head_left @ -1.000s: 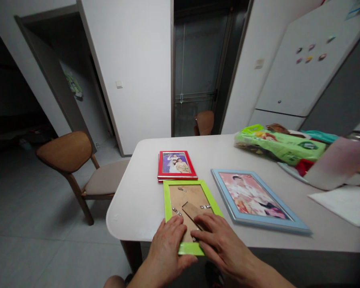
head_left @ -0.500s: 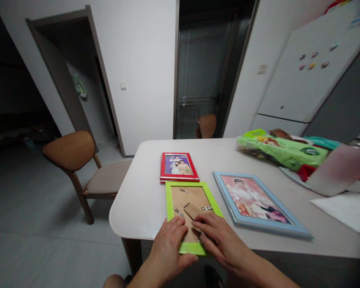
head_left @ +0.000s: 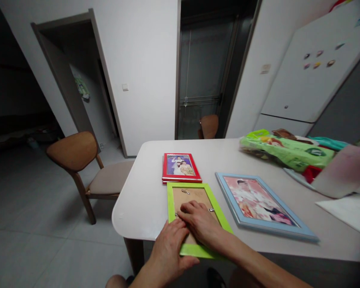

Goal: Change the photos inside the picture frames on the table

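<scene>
A green picture frame (head_left: pixel 169 200) lies face down at the table's near edge, its brown backing board (head_left: pixel 198 194) showing. My left hand (head_left: pixel 170 248) grips the frame's lower left side, fingers on top and thumb at the near edge. Across the backing reaches my right hand (head_left: pixel 199 220), its fingers closed at the left side over a small metal clip that is mostly hidden. Other metal clips show at the top (head_left: pixel 185 192) and at the right edge (head_left: pixel 211 210). The stand flap is covered by my right hand.
Red picture frames (head_left: pixel 182 179) lie stacked just beyond the green one. To the right is a light blue picture frame (head_left: pixel 242 219), face up. Farther right are a green plastic package (head_left: pixel 300 152), a pinkish container (head_left: pixel 338 172) and white paper (head_left: pixel 348 212). A wooden chair (head_left: pixel 73 152) stands left.
My right hand has moved from the lower right of the backing up and left to the left-side clip, now covering the stand flap. My left hand keeps its hold on the frame.
</scene>
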Available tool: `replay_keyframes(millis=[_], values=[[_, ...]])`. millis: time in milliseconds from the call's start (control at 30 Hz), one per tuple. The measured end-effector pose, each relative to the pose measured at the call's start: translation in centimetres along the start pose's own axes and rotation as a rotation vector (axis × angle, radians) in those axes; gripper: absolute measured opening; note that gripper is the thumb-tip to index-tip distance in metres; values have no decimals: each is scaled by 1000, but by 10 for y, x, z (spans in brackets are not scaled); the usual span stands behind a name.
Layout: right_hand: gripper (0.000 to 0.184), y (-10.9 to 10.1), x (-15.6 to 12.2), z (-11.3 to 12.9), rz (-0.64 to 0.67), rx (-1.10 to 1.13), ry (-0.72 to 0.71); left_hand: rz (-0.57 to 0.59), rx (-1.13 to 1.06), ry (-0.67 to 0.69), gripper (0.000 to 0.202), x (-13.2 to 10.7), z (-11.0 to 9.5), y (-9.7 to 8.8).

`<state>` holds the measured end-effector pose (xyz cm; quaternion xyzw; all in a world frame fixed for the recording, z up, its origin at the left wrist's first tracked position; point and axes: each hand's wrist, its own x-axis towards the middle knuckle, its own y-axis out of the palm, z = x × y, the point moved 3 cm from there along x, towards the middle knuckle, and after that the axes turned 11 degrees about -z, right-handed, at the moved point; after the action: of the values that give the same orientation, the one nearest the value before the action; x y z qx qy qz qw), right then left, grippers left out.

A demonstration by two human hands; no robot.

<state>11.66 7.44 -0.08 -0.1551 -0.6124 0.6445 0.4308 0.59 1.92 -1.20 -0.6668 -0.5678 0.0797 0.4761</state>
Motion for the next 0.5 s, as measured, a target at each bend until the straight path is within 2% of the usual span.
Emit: replay_keyframes(millis=[100,167,300,400,500], values=[[19,-2,0,-1,13,17,-6,-2,6,-5,55,-1,0,1],[22,-4,4,-8,-27,61,28,-12,22,-11,54,-3,2,2],[26,-5,24,-37,-212,65,280,-21,33,-31,51,-5,5,4],[22,5,39,-57,-208,17,453,4,40,-59,52,-5,5,4],[25,17,49,-69,-195,-5,529,28,47,-94,49,-5,4,4]])
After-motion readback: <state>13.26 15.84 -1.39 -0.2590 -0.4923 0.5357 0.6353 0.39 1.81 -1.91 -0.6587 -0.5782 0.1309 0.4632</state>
